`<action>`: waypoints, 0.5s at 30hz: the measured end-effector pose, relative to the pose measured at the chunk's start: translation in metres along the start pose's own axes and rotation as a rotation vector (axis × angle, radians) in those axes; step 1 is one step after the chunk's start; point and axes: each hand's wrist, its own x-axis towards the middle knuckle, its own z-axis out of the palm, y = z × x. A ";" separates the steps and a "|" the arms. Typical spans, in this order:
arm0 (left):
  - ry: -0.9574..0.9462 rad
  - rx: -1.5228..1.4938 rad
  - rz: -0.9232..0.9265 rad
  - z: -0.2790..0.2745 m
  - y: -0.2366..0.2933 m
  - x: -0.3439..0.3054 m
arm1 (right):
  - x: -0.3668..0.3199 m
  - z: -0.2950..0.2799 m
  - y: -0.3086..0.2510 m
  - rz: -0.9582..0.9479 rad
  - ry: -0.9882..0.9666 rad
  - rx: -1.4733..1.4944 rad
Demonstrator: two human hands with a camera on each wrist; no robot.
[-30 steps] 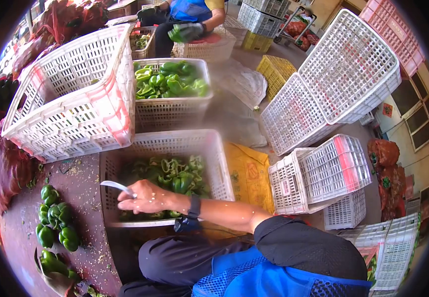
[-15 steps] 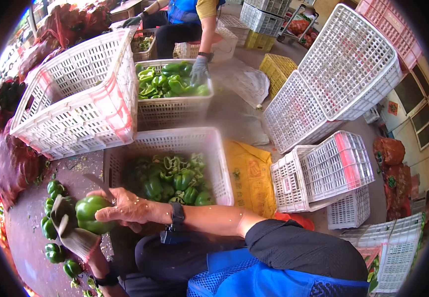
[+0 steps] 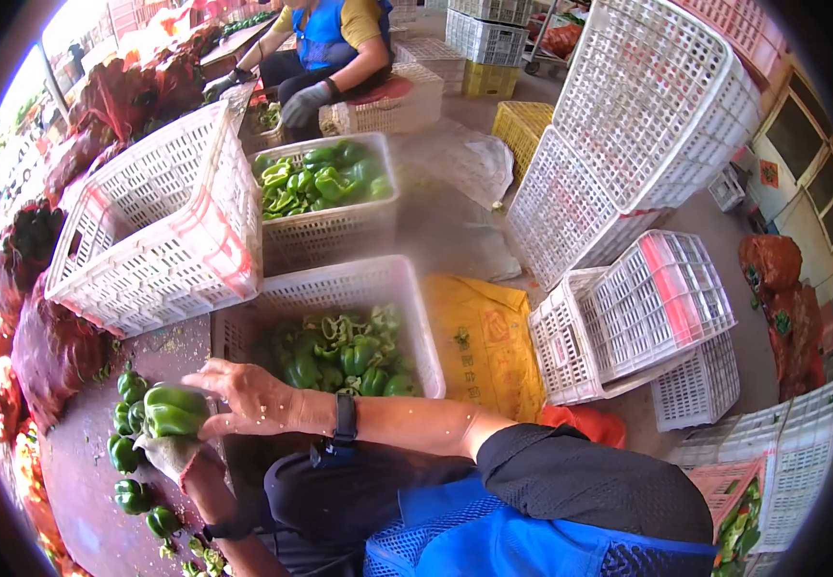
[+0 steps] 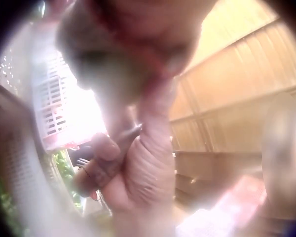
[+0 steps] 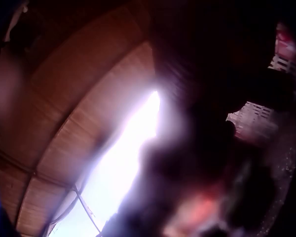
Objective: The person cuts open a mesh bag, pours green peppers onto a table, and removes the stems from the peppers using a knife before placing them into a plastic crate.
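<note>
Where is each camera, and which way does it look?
Head: on the head, looking forward and down at a green pepper; shows the gloved left hand, bare right hand and a sleeve.
Left wrist: on that wrist, looking past a bare hand at a white crate and brown panels.
Right wrist: on that wrist, facing similar panels and a bright gap; its hand is too blurred to tell.
Head and left wrist share a bare hand and white crates.

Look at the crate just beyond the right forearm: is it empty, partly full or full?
Partly full: green peppers lie in the crate, with bare inner wall showing above them.
</note>
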 end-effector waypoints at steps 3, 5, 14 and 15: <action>-0.044 0.678 0.463 0.001 0.007 0.004 | -0.010 -0.008 0.003 -0.035 0.078 -0.069; -0.051 0.867 0.563 0.004 0.014 0.001 | -0.020 -0.020 -0.004 -0.009 0.031 -0.103; 0.084 1.295 0.473 0.050 0.035 -0.032 | -0.050 -0.064 -0.034 0.432 -0.089 0.216; 0.056 1.293 0.582 0.050 0.035 -0.035 | -0.051 -0.064 -0.036 0.401 -0.116 0.176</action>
